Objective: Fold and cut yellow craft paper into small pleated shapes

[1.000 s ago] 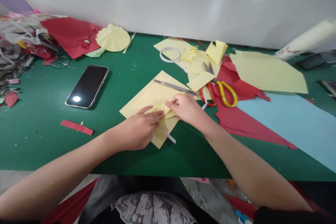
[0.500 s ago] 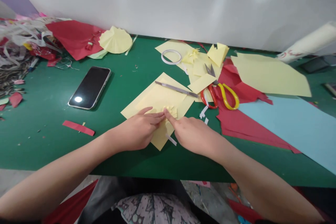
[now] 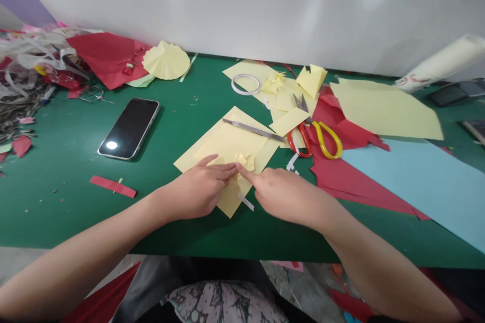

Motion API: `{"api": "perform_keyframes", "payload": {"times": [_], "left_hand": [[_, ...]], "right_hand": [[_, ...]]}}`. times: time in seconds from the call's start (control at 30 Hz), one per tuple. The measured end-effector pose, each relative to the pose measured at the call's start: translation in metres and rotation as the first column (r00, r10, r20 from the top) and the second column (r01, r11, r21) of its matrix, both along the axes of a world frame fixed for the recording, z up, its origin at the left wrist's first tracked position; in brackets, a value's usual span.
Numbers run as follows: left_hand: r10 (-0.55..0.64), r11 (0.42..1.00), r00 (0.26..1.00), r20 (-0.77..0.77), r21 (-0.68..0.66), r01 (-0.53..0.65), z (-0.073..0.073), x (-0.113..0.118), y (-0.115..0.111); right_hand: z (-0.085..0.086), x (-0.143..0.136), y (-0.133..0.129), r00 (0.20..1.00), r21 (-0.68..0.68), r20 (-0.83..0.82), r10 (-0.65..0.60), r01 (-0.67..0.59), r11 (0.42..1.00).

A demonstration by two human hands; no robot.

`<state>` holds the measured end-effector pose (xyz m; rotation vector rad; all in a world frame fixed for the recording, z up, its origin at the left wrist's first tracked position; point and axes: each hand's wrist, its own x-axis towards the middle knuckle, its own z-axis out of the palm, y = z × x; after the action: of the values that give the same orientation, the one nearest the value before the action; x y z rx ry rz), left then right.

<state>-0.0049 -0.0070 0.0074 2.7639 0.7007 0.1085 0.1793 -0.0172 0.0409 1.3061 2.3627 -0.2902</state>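
1. The folded piece of pale-yellow paper [image 3: 247, 162] is lying just below and right of the frame's centre, on a larger pale-yellow sheet [image 3: 212, 137] whose nearest corner is pointing toward the bottom of the frame.

2. The left hand [image 3: 200, 189] is resting palm down at the sheet's lower left, its fingers reaching straight toward the right of the frame, one standing apart from the rest. Their tips are covering the folded piece's left end; nothing is showing pinched between them.

3. The right hand [image 3: 282, 186] is pointing its index finger to the upper left, the tip meeting the left fingertips at the piece's lower-left edge. The other fingers are curling under; whether they are holding anything, I cannot tell.

4. The piece's visible folds are lying immediately up and right of that meeting point, so both hands are equally near. Its long axis is staying unclear under the fingers.

5. A slim metal tool [image 3: 253, 129] is lying across the sheet's upper right, slanting down toward the scissors [image 3: 318, 133].
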Motion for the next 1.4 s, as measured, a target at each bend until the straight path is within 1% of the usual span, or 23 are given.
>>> {"api": "perform_keyframes", "payload": {"times": [0.13, 0.27, 0.37, 0.53, 0.6, 0.67, 0.77, 0.87, 0.97, 1.0, 1.03, 1.1, 1.17, 1.2, 1.27, 1.33, 1.4], "left_hand": [[0.008, 0.999, 1.0, 0.005, 0.035, -0.008, -0.003, -0.001, -0.002], [-0.012, 0.996, 0.998, 0.061, 0.093, 0.006, -0.006, -0.002, -0.002], [-0.031, 0.991, 0.996, 0.088, 0.132, 0.02, -0.005, -0.002, -0.002], [-0.024, 0.981, 0.998, 0.065, 0.194, 0.011, -0.002, 0.0, -0.002], [-0.028, 0.978, 0.998, 0.049, 0.206, 0.018, -0.002, -0.001, -0.002], [-0.029, 0.979, 0.999, 0.029, 0.203, 0.023, -0.003, -0.001, -0.003], [-0.043, 0.981, 0.999, 0.001, 0.191, 0.042, -0.004, -0.002, -0.002], [-0.056, 0.979, 0.998, -0.003, 0.196, 0.055, -0.005, -0.002, -0.003], [-0.046, 0.976, 0.999, 0.025, 0.216, 0.039, -0.007, -0.002, -0.003], [-0.041, 0.974, 0.998, 0.039, 0.226, 0.032, -0.008, -0.002, -0.003], [-0.038, 0.971, 0.998, 0.056, 0.237, 0.024, -0.009, -0.002, -0.003], [-0.039, 0.966, 0.996, 0.084, 0.259, 0.016, -0.01, -0.002, -0.003], [-0.048, 0.96, 0.994, 0.101, 0.279, 0.018, -0.012, -0.001, -0.003], [-0.048, 0.957, 0.993, 0.108, 0.289, 0.015, -0.012, -0.001, -0.003], [-0.037, 0.952, 0.992, 0.12, 0.306, -0.002, -0.013, -0.001, -0.002], [-0.021, 0.951, 0.992, 0.123, 0.31, -0.019, -0.014, 0.0, 0.0], [-0.008, 0.952, 0.993, 0.115, 0.303, -0.028, -0.015, 0.0, 0.001]], "right_hand": [[0.003, -0.004, -0.006, 0.999, 0.003, 0.05, 0.007, -0.008, 1.0], [0.003, -0.003, -0.004, 0.999, 0.005, 0.034, 0.007, -0.007, 1.0], [0.003, -0.001, -0.002, 1.0, -0.015, 0.018, 0.007, -0.007, 1.0], [0.004, 0.001, 0.001, 1.0, -0.025, -0.009, 0.004, -0.004, 1.0], [0.004, 0.003, 0.003, 1.0, -0.019, -0.003, -0.018, 0.018, 1.0], [0.003, 0.006, 0.004, 0.999, 0.004, 0.009, -0.052, 0.052, 0.999], [0.0, 0.009, 0.007, 0.999, 0.044, -0.004, -0.048, 0.048, 0.998], [-0.005, 0.008, 0.011, 0.996, 0.126, -0.071, -0.046, 0.055, 0.991], [-0.01, 0.004, 0.018, 0.98, 0.221, -0.167, -0.103, 0.139, 0.965], [-0.011, 0.003, 0.021, 0.973, 0.255, -0.221, -0.06, 0.117, 0.96], [-0.012, 0.003, 0.024, 0.963, 0.302, -0.271, 0.018, 0.067, 0.951], [-0.014, 0.002, 0.028, 0.939, 0.437, -0.301, 0.164, -0.017, 0.9], [-0.016, 0.003, 0.032, 0.909, 0.528, -0.289, 0.299, -0.109, 0.842], [-0.017, 0.004, 0.033, 0.891, 0.547, -0.282, 0.357, -0.156, 0.822], [-0.02, 0.006, 0.035, 0.852, 0.545, -0.274, 0.446, -0.245, 0.802], [-0.022, 0.008, 0.036, 0.829, 0.524, -0.263, 0.493, -0.306, 0.795], [-0.024, 0.009, 0.038, 0.826, 0.506, -0.239, 0.511, -0.344, 0.791]]}}
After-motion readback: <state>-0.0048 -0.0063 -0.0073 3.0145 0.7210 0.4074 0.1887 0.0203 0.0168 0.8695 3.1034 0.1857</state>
